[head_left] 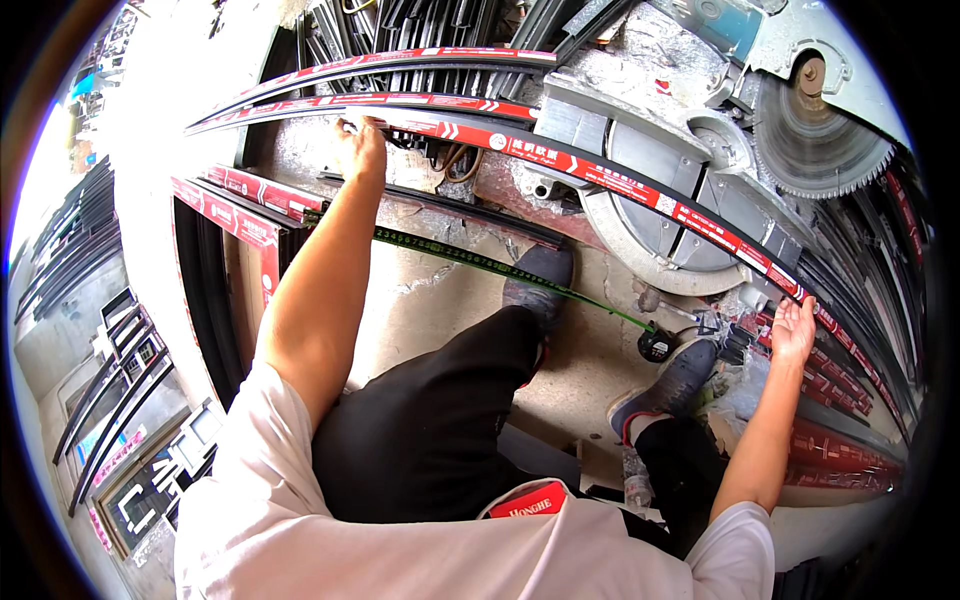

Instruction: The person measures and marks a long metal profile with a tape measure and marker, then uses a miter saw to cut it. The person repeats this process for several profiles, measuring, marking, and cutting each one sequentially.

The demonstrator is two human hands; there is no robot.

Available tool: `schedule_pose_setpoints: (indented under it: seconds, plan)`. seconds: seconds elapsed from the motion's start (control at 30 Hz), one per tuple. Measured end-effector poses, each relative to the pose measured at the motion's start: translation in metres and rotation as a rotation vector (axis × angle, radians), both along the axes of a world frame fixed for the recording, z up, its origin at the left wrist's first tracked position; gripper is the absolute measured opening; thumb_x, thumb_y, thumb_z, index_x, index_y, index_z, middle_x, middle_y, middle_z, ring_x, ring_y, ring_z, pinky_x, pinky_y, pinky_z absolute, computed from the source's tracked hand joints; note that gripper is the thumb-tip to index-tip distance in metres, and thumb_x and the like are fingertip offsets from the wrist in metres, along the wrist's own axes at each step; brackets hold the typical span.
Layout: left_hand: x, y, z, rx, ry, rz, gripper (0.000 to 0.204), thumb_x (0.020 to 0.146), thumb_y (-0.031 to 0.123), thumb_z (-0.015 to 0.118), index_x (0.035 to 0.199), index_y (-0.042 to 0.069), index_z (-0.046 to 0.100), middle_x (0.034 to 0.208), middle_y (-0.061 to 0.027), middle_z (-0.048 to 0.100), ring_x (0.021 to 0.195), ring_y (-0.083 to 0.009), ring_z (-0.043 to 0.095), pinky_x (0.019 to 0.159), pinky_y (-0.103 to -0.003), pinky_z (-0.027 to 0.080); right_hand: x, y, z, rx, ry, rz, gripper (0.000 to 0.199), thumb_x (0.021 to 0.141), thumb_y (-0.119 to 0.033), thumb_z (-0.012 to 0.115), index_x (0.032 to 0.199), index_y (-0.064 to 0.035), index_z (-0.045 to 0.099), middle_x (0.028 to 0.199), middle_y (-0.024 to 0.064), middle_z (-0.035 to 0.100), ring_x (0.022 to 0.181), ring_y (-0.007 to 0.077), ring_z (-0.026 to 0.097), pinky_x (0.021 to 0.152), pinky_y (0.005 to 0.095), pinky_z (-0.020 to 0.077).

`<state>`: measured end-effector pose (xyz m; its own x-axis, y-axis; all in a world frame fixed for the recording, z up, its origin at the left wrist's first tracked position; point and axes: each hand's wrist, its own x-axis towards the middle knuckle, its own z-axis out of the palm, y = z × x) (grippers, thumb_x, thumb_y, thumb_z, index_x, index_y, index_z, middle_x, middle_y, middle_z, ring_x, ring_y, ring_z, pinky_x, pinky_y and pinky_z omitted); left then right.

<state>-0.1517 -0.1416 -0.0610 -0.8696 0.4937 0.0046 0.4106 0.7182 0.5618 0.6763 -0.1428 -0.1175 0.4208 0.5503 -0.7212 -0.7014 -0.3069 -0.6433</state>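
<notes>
A long dark metal profile (600, 175) with red-and-white film along its face runs across the view and over the saw bench. My left hand (362, 150) is closed on its near edge at the upper left. At the right, my right hand (793, 330) grips the same profile, palm turned up and fingertips at its edge. Just beyond lies a second film-covered profile (440, 101). A large round saw blade (825, 130) stands behind the profile at the upper right, above the grey saw table (660, 250). The fingertips of both hands are partly hidden.
A green tape (470, 258) stretches out below the profile from its black case (656, 343) near my shoe. More film-covered profiles (235, 215) stand at the left, and others (830, 385) lie at the right. Dark offcuts (430, 35) are heaped at the back.
</notes>
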Motion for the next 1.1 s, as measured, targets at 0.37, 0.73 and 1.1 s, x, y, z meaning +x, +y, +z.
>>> schedule_pose_setpoints:
  seconds: [0.37,0.73,1.1]
  plan:
    - [-0.028,0.006,-0.002,0.16,-0.582,0.055,0.042,0.094,0.044,0.071,0.13,0.024,0.06,0.107,0.0025,0.062,0.103,-0.0136,0.053,0.089,-0.045,0.043,0.001,-0.008,-0.002,0.048,-0.015,-0.04,0.032,0.097,-0.028,0.08,0.122,-0.014,0.065,0.116,0.0079,0.06,0.107,0.0216,0.055,0.098,0.0352,0.0507]
    - [0.002,0.007,0.018,-0.255,0.509,-0.327,0.074,0.095,0.056,0.067,0.144,0.002,0.059,0.149,-0.0267,0.055,0.142,-0.0435,0.046,0.119,-0.051,0.037,-0.049,-0.002,0.037,-0.05,-0.119,-0.034,0.044,0.096,-0.032,0.082,0.129,-0.0094,0.063,0.129,0.0103,0.057,0.105,0.0206,0.056,0.094,0.0342,0.0522]
    - [0.107,0.046,0.073,-0.492,0.145,-1.387,0.043,0.081,0.024,0.085,0.115,0.008,0.064,0.106,-0.0121,0.071,0.1,-0.0315,0.07,0.09,-0.043,0.056,-0.056,0.0,0.043,-0.074,-0.117,-0.038,0.035,0.097,-0.032,0.08,0.121,-0.0105,0.066,0.115,0.0075,0.062,0.1,0.0202,0.058,0.094,0.0365,0.0531]
